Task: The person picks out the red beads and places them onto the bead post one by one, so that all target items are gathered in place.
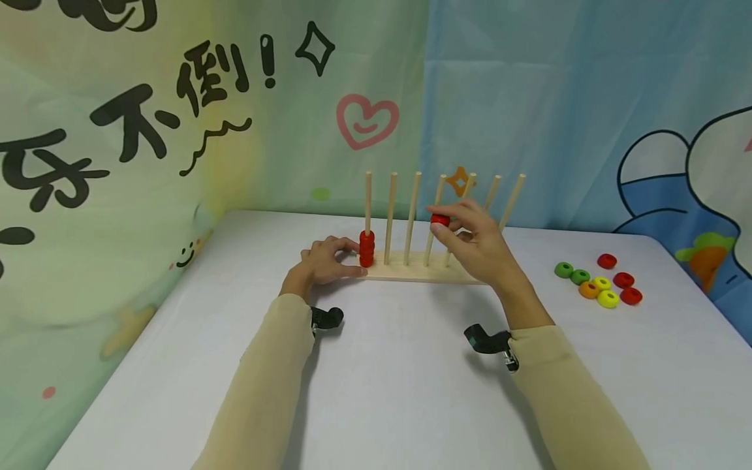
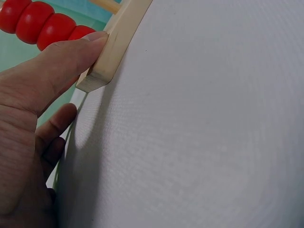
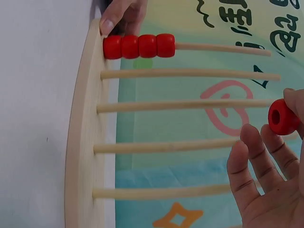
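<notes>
A wooden peg rack (image 1: pixel 437 267) with several upright pegs stands on the table. Its leftmost peg carries a stack of red beads (image 1: pixel 367 249). At that end my left hand (image 1: pixel 323 260) holds the base, the thumb (image 2: pixel 78 52) on its front edge and other fingers partly hidden behind. My right hand (image 1: pixel 472 235) pinches one loose red bead (image 3: pixel 282 118) between thumb and index finger, raised near the upper part of the pegs. The bead's hole shows in the right wrist view, and the bead is off any peg. The other right fingers (image 3: pixel 256 147) are spread.
Right of the rack lie loose beads: green ones (image 1: pixel 564 269), an orange one (image 1: pixel 589 290), yellow ones (image 1: pixel 608 299) and red ones (image 1: pixel 631 296). Behind the white table (image 1: pixel 399 378) hangs a printed cloth backdrop (image 1: pixel 499 85).
</notes>
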Demonstrator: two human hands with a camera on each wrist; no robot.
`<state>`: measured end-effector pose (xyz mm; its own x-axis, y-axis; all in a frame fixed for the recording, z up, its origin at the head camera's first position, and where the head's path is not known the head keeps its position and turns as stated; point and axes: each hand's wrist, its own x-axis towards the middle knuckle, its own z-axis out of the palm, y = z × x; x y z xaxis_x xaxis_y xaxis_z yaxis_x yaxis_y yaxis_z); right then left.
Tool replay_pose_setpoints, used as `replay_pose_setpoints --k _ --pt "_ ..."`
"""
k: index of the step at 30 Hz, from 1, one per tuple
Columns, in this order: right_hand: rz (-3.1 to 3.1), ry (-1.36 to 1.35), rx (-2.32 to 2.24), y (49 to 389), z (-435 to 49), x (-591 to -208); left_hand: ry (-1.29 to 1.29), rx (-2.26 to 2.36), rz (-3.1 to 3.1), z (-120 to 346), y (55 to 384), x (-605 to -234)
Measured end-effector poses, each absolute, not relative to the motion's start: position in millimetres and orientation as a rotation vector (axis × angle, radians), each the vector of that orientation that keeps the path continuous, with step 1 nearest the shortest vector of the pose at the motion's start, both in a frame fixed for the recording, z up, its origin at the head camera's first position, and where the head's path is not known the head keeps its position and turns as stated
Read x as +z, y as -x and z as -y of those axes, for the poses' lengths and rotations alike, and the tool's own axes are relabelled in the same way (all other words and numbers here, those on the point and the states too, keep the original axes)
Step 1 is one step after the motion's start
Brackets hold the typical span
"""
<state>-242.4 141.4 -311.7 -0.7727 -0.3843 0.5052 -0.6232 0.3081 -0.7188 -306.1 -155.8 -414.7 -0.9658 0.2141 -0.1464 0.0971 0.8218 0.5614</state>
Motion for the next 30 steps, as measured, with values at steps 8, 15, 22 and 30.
replay_pose_setpoints --k 8,15,22,30 --pt "2.308 -0.952 1.48 250.2 -120.5 -310.8 -0.237 0.861 -2.797 158.4 305.3 -414.5" --pt "2.258 -0.992 1.509 251.2 -108.9 -311.8 -0.267 0.88 -2.807 156.5 305.6 -414.2" --pt "2.233 -1.012 1.508 250.9 -97.5 -312.1 -0.259 0.863 -2.809 155.7 305.8 -413.9" --pt "2.239 -1.031 1.46 249.4 -86.5 -307.8 -0.247 0.853 -2.813 155.8 306.5 -414.7"
